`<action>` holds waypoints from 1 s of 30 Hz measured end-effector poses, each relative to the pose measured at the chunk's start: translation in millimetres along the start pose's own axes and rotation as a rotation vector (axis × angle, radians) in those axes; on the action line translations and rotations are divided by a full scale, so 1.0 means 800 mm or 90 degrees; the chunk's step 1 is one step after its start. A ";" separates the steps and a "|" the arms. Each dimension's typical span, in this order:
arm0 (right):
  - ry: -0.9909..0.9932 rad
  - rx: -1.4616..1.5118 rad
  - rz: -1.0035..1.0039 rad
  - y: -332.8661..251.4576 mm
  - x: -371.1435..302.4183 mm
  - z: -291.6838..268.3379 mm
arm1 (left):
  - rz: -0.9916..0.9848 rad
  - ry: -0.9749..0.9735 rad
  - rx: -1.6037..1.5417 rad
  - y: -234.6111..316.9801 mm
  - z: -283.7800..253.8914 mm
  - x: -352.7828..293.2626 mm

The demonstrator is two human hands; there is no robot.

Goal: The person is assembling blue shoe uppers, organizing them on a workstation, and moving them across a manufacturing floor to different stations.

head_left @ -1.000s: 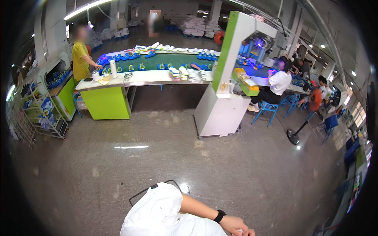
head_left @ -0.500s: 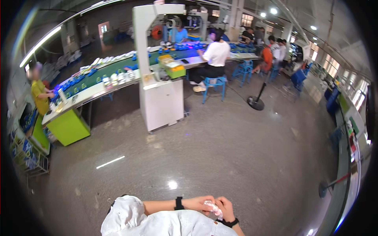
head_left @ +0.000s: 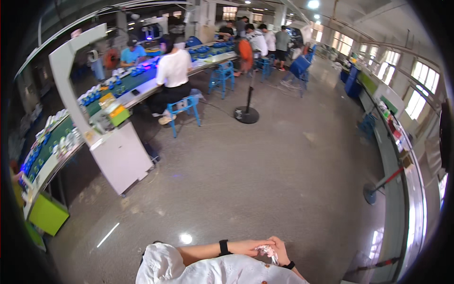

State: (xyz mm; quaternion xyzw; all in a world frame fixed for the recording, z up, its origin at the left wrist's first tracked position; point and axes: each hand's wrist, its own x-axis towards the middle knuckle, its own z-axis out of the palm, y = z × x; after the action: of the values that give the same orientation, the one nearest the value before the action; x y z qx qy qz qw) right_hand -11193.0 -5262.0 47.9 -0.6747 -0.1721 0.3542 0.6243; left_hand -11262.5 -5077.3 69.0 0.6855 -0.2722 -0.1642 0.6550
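My two hands meet low in the head view, in front of my white shirt. My left hand, with a black band on its wrist, reaches across from the left. My right hand, also with a dark wristband, faces it. Between their fingers is a small crumpled white piece, cloth or paper, I cannot tell which. Both hands have fingers closed on it. The grey concrete floor lies beyond them.
A white machine cabinet stands at the left on a long work line where several people sit on blue stools. A standing fan's base is mid-floor. A long bench runs under the right windows.
The view has swung to the right along the work line. My hands, earlier apart with only one wrist showing, have come together on the crumpled white piece.
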 end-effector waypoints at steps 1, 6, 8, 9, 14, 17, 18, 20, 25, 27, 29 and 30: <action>0.041 -0.035 -0.015 0.000 0.017 -0.029 | -0.065 -0.023 0.003 0.005 -0.024 0.035; 0.186 -0.081 -0.062 0.002 0.082 -0.128 | -0.030 -0.088 0.438 -0.008 -0.102 0.192; 0.235 0.071 -0.025 0.002 0.117 -0.154 | 0.025 -0.012 0.337 -0.028 -0.135 0.250; 0.156 0.149 -0.039 -0.006 0.142 -0.176 | -0.024 0.038 0.330 -0.054 -0.154 0.276; 0.078 0.264 -0.070 -0.086 0.257 -0.316 | -0.088 0.116 0.266 -0.056 -0.257 0.433; -0.196 -0.032 -0.132 -0.151 0.343 -0.417 | -0.067 0.013 0.372 -0.029 -0.339 0.510; -0.276 -0.133 -0.180 -0.183 0.375 -0.443 | -0.076 -0.008 0.373 -0.028 -0.369 0.527; -0.340 -0.093 -0.074 -0.234 0.445 -0.478 | 0.045 -0.017 0.409 -0.025 -0.430 0.565; -0.402 -0.528 -0.246 -0.292 0.606 -0.580 | 0.079 -0.079 0.465 -0.066 -0.546 0.680; -0.418 -0.541 -0.255 -0.303 0.662 -0.626 | -0.023 -0.077 0.494 -0.085 -0.590 0.725; -0.466 -0.580 -0.198 -0.314 0.716 -0.676 | -0.004 -0.077 0.474 -0.103 -0.631 0.786; -0.494 -0.514 -0.163 -0.307 0.744 -0.707 | 0.007 -0.071 0.453 -0.105 -0.653 0.819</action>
State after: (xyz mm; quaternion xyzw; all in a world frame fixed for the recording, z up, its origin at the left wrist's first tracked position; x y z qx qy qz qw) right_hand -10339.3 -5228.2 111.2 -0.6540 -0.5909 0.4033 0.2460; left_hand -10422.6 -5040.4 118.4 0.8591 -0.3513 -0.0932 0.3603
